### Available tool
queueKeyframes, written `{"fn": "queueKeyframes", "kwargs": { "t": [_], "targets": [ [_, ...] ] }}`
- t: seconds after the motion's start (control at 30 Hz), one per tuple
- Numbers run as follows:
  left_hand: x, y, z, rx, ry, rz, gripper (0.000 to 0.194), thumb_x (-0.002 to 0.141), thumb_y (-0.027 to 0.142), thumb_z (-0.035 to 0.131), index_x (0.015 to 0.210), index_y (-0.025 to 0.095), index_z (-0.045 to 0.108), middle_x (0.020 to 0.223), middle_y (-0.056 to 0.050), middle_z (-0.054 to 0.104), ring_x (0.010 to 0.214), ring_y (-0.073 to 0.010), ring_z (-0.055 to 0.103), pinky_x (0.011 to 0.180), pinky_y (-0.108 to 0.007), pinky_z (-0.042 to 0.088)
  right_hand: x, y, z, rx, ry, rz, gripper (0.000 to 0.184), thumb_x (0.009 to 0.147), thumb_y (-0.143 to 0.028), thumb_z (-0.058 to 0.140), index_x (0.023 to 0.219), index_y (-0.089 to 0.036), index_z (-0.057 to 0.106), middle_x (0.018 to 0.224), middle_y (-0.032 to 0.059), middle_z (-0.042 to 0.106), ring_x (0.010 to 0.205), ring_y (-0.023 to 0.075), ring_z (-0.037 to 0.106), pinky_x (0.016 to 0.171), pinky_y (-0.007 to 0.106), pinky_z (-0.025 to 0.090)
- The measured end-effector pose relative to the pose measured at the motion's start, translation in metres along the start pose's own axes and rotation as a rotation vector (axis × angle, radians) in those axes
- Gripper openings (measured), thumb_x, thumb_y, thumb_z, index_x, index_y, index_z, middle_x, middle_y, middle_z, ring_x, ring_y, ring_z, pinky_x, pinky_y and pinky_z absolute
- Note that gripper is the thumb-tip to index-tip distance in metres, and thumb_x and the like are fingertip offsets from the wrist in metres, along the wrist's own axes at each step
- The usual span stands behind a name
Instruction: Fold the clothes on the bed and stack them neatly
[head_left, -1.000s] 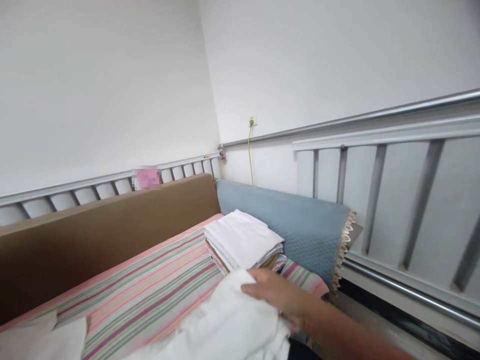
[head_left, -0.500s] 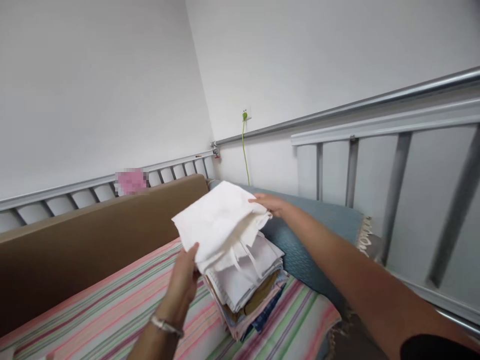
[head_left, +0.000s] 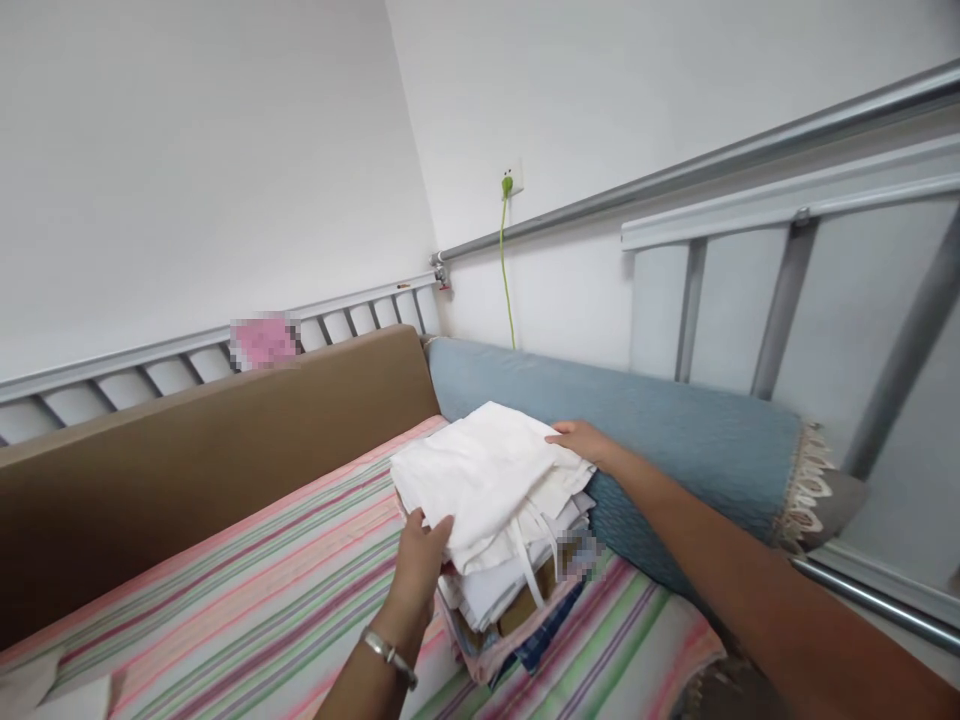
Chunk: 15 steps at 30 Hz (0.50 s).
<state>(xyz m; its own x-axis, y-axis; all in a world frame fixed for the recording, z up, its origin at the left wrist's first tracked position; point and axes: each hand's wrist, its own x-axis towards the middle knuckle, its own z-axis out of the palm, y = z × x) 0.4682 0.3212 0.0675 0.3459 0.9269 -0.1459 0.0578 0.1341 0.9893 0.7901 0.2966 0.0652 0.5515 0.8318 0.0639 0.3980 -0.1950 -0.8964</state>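
A folded white cloth (head_left: 487,480) lies on top of a stack of folded clothes (head_left: 517,600) on the striped sheet (head_left: 285,600). My left hand (head_left: 421,560) grips the cloth's near left edge, thumb on top. My right hand (head_left: 585,442) holds its far right edge, beside the blue cushion (head_left: 660,430). Thin white ties hang from the cloth's front over the stack.
A brown padded backrest (head_left: 210,450) runs along the left. Metal railings (head_left: 787,300) line both walls. A green cable (head_left: 508,270) hangs from a wall socket in the corner. More white cloth (head_left: 52,690) lies at the bottom left.
Both hands carried the folded white cloth from near my body over the stack and lowered it onto the top. The view has shifted slightly.
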Motion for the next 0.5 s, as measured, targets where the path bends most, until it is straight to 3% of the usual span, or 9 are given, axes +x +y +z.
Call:
{"fn": "queueKeyframes", "kwargs": {
  "t": [0.13,0.27,0.33,0.4,0.5],
  "targets": [
    [-0.007,-0.010,0.005,-0.038,-0.019,-0.104,0.036,0.071,0.026,0.063,0.102,0.015,0.049,0.064,0.000,0.057,0.043,-0.0086,0.047,0.038,-0.021,0.036,-0.005,-0.008,0.002,-0.292,0.021,-0.006,0.005,0.062,-0.018,0.069,0.066,-0.015,0.068,0.071,0.0077,0.070,0.079,0.0245,0.063,0.073,0.033,0.046],
    [-0.015,-0.019,-0.019,0.000,0.010,-0.089,0.056,0.071,0.035,0.062,0.118,0.013,0.039,0.063,0.001,0.057,0.046,-0.0110,0.052,0.043,-0.023,0.041,-0.028,-0.045,0.021,-0.462,0.111,-0.143,0.030,0.073,-0.026,0.065,0.101,-0.013,0.067,0.113,0.0196,0.062,0.114,0.0326,0.050,0.097,0.044,0.033],
    [-0.023,-0.036,-0.047,0.122,0.044,-0.003,0.061,0.071,0.045,0.060,0.119,0.013,0.041,0.071,-0.003,0.061,0.053,-0.0139,0.057,0.046,-0.025,0.044,-0.043,-0.072,0.040,-0.537,0.108,-0.314,0.040,0.083,-0.035,0.054,0.119,-0.017,0.059,0.131,0.0169,0.051,0.127,0.0303,0.038,0.105,0.045,0.023],
    [-0.038,-0.068,-0.085,0.305,0.113,0.141,0.059,0.070,0.053,0.057,0.114,0.015,0.049,0.079,-0.007,0.065,0.064,-0.0184,0.062,0.053,-0.030,0.049,-0.055,-0.095,0.065,-0.632,0.062,-0.477,0.045,0.089,-0.046,0.042,0.127,-0.024,0.052,0.141,0.0113,0.042,0.133,0.0284,0.029,0.108,0.048,0.018],
    [-0.068,-0.139,-0.162,0.591,0.297,0.438,0.045,0.072,0.052,0.056,0.106,0.023,0.060,0.101,-0.010,0.068,0.092,-0.0253,0.064,0.074,-0.037,0.054,-0.063,-0.103,0.107,-0.726,-0.071,-0.494,0.056,0.088,-0.060,0.031,0.132,-0.029,0.047,0.147,0.0081,0.033,0.136,0.0330,0.020,0.105,0.058,0.017]
  ]
}}
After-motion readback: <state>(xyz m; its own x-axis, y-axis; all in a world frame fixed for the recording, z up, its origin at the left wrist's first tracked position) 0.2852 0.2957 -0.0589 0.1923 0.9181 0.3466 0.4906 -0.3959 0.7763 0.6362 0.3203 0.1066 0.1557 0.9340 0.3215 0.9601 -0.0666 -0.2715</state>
